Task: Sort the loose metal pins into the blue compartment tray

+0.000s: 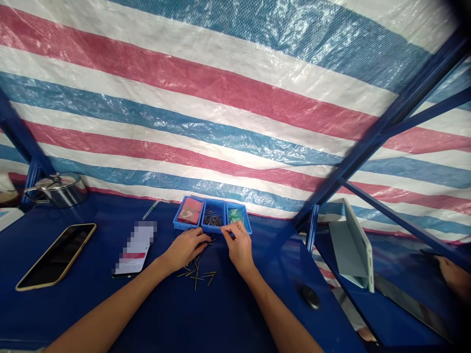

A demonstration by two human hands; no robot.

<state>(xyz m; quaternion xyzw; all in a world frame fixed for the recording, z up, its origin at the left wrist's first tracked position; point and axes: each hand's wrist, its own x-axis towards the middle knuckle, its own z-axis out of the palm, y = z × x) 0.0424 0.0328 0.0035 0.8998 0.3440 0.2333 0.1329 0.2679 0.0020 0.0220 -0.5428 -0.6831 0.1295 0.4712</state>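
My right hand (238, 247) is closed in a pinch in front of the blue three-compartment bin (177, 226). A thin metal rod (219, 227) pokes out from its fingertips. Lower and to the left, my left hand (186, 249) rests at the table with its fingers curled; what lies under the fingertips is too small to make out. Several thin rods, some brass-coloured, lie loose on the table (196, 274) below it. Dark rods (212, 219) fill the bin's middle compartment. A pink packet (190, 211) sits in the left one, and green-and-clear packaging (236, 214) in the right one.
To the left lie a dark-screened phone (57, 256), a lit phone (133, 255) and a pen (150, 210). A steel teapot (68, 190) stands farther back. At right are a black round object (310, 297), a tablet in a folding case (351, 250) and another person's hand (454, 274). Striped sheeting hangs behind.
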